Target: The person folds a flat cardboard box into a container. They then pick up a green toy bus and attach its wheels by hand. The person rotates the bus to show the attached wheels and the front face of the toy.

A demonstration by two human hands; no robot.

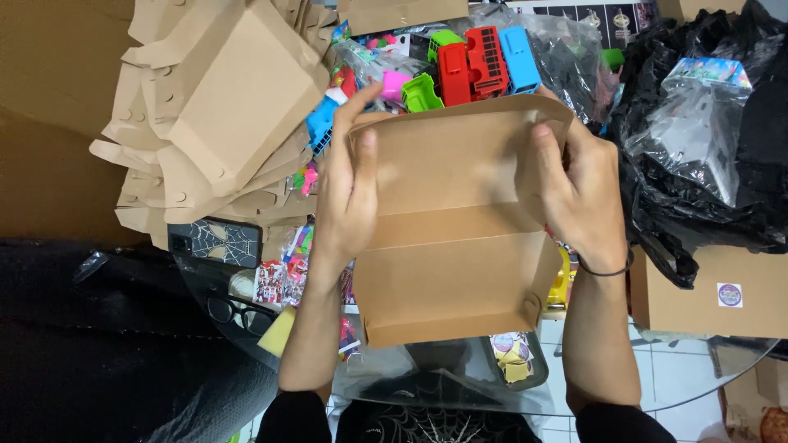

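We held the brown cardboard box (447,238) at the centre of the frame, above the glass bench (657,377). Our left hand (349,193) gripped its left edge, thumb pressed flat on the panel. Our right hand (579,193) clasped its right edge likewise. Flat box blanks (217,115) lay stacked at upper left; plastic toy vehicles (472,61) sat just above the box.

This looks like a home packing corner for small goods. A stack of flat cardboard boxes (213,123), bagged plastic toy trucks (476,61) and black bags (698,164) crowd a glass table (657,377).
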